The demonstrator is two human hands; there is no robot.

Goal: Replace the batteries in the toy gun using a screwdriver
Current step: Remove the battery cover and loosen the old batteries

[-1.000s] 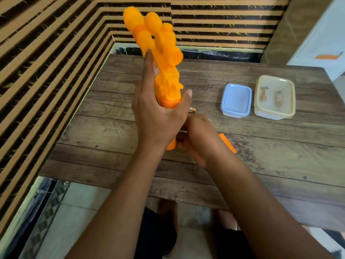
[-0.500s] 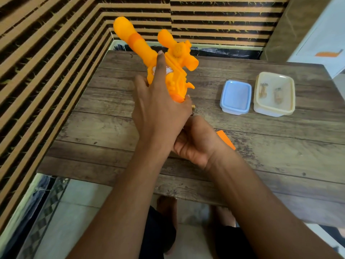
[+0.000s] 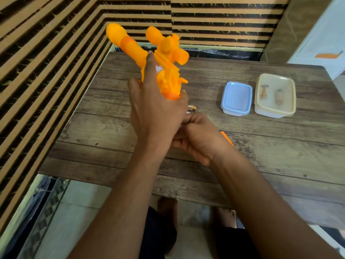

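Left grip (image 3: 156, 118) round toy gun (image 3: 168, 75) base, barrel up-left; right grip (image 3: 197, 139) on screwdriver (image 3: 226, 138)

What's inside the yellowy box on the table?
Two small brownish things lie apart inside the cream box. They are too blurry to name. No hand or other object covers them.

I have one view, head-worn: it looks forward and steeply down, close over the bench (image 3: 280, 150), toward the striped wall (image 3: 56, 53).
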